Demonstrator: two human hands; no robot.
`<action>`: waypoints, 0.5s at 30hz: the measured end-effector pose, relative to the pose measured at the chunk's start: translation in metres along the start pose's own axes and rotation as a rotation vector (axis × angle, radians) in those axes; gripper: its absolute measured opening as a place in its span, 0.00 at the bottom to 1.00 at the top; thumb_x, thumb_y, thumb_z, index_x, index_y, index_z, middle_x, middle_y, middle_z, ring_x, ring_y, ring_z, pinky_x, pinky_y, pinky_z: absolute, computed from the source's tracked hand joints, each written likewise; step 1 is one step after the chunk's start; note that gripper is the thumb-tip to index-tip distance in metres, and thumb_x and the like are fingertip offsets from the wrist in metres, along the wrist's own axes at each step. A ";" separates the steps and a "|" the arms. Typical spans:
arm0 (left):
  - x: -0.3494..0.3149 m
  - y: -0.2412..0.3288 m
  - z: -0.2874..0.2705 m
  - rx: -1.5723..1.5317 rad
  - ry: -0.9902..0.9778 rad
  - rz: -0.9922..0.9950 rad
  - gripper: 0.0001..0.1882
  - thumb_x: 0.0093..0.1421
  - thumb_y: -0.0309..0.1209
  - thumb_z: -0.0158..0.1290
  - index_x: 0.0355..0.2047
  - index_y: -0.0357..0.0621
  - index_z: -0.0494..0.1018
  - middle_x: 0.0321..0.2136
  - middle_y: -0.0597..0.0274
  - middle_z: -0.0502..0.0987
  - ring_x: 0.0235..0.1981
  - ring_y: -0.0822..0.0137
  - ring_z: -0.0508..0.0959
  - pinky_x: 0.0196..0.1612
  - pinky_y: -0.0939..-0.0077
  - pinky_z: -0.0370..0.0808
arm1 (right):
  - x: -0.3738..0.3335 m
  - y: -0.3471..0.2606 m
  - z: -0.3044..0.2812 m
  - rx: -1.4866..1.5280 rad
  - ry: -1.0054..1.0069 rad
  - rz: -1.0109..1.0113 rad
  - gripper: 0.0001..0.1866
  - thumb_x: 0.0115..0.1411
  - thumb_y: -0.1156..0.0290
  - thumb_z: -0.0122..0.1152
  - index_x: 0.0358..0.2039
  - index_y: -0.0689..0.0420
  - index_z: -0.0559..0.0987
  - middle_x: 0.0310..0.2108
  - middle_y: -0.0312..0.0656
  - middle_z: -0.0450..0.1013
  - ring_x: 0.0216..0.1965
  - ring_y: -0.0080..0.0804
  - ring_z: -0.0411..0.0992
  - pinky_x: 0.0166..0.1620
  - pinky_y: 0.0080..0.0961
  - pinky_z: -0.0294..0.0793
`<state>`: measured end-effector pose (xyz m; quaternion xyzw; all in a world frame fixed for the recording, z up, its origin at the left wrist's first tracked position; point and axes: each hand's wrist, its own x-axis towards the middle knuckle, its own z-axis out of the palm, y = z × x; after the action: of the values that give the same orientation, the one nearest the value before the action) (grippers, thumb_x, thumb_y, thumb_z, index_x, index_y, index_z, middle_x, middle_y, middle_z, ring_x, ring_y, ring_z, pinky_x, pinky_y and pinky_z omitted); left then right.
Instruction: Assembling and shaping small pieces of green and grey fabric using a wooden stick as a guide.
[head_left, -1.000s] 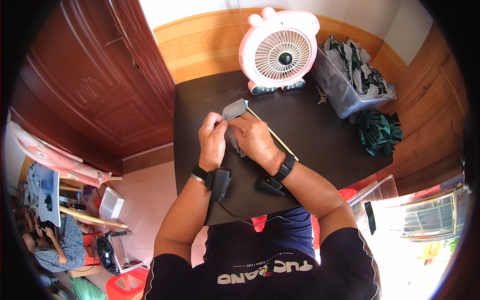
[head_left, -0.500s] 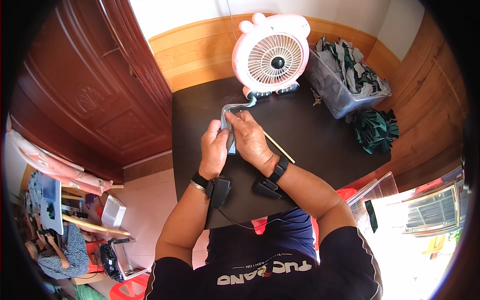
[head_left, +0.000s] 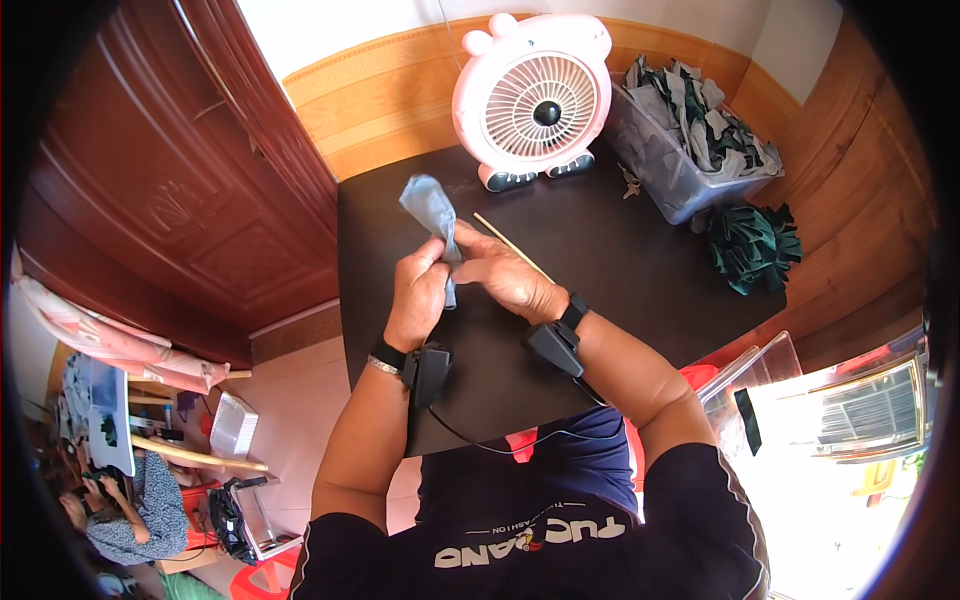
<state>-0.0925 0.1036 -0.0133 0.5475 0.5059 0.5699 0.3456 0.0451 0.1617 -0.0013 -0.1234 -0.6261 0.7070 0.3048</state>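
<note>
A grey-blue cloth strip point(head_left: 428, 204) stands up from my hands over the dark table, its top loose and spread and its short lower end hanging below. My left hand point(head_left: 416, 298) is closed on the gathered middle, thumb on top. Against the right side of the same strip, my right hand point(head_left: 515, 281) has its fingers curled in, the fingertips partly hidden by the cloth. A thin pale wooden stick point(head_left: 512, 246) lies on the table just beyond my right hand. Both wrists wear black straps with black boxes.
A pink fan point(head_left: 545, 110) stands at the table's point(head_left: 640, 270) far edge. To the right are a clear bin point(head_left: 690, 203) of fabric scraps, a dark green fabric bundle point(head_left: 752, 248) and small keys point(head_left: 630, 183). A cable point(head_left: 480, 445) crosses the near edge. Another person point(head_left: 155, 505) sits far left.
The strip's free end, which trailed right toward the fan, now stands up and left above my left hand. My right hand has shifted down and slightly right.
</note>
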 end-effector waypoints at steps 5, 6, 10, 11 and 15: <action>-0.004 -0.002 0.012 0.261 -0.040 0.163 0.09 0.52 0.23 0.42 0.30 0.34 0.72 0.20 0.50 0.73 0.19 0.63 0.73 0.25 0.69 0.69 | 0.001 0.003 0.002 0.576 0.010 0.040 0.26 0.57 0.71 0.57 0.55 0.64 0.68 0.49 0.41 0.71 0.53 0.27 0.64 0.59 0.26 0.57; -0.004 -0.003 0.018 0.302 -0.038 0.159 0.10 0.54 0.24 0.42 0.31 0.35 0.72 0.21 0.52 0.74 0.21 0.64 0.74 0.27 0.69 0.70 | 0.001 0.004 -0.002 0.525 0.077 0.097 0.25 0.56 0.70 0.60 0.54 0.64 0.70 0.49 0.42 0.70 0.52 0.27 0.65 0.58 0.26 0.59; -0.006 -0.027 0.007 0.155 -0.071 -0.142 0.13 0.58 0.27 0.42 0.38 0.36 0.73 0.28 0.61 0.78 0.26 0.67 0.76 0.28 0.73 0.71 | 0.000 -0.002 -0.004 0.406 0.133 0.122 0.19 0.54 0.67 0.64 0.44 0.63 0.77 0.52 0.42 0.69 0.48 0.26 0.68 0.55 0.26 0.63; -0.004 -0.019 0.004 0.156 -0.070 -0.142 0.13 0.58 0.27 0.42 0.38 0.36 0.73 0.28 0.61 0.78 0.26 0.67 0.76 0.28 0.73 0.71 | 0.001 -0.001 -0.007 0.366 0.118 0.100 0.16 0.54 0.67 0.64 0.41 0.63 0.79 0.53 0.42 0.67 0.49 0.27 0.68 0.56 0.27 0.63; 0.001 0.004 -0.003 -0.442 0.036 -0.228 0.19 0.58 0.32 0.42 0.49 0.44 0.70 0.37 0.64 0.76 0.34 0.73 0.76 0.27 0.82 0.69 | -0.001 -0.010 -0.016 0.010 0.059 0.082 0.13 0.53 0.64 0.66 0.34 0.60 0.82 0.62 0.45 0.55 0.59 0.31 0.59 0.60 0.32 0.55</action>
<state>-0.0947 0.1031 -0.0091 0.3880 0.4336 0.6336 0.5100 0.0574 0.1741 0.0047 -0.1679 -0.6078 0.7180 0.2945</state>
